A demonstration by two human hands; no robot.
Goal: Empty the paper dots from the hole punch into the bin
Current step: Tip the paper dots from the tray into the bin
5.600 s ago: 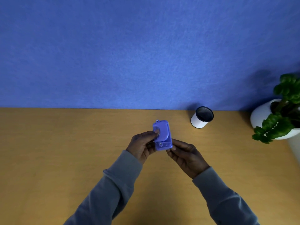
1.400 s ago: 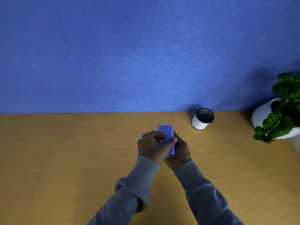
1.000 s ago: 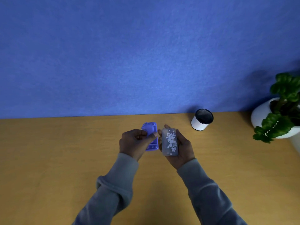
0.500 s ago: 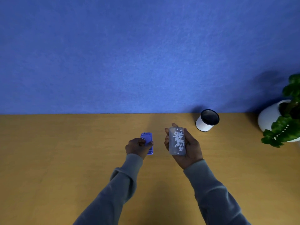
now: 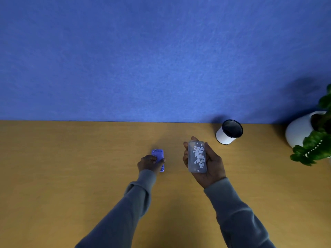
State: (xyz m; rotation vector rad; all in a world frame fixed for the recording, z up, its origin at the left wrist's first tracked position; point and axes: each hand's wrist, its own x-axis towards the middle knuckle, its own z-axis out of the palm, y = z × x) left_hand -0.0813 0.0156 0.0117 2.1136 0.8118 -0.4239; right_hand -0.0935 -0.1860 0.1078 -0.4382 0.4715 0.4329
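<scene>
Purple hole punch (image 5: 158,157) on desk; dot-filled clear tray (image 5: 197,156) near bin (image 5: 229,131)

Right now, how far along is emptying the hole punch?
Done: the clear tray is off the purple hole punch, which the left hand holds at the table. In hand: the right hand cradles the tray with the paper dots inside. Left: tipping them into the bin.

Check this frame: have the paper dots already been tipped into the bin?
No, the paper dots lie in the clear tray held flat in the right hand, short of the bin.
</scene>
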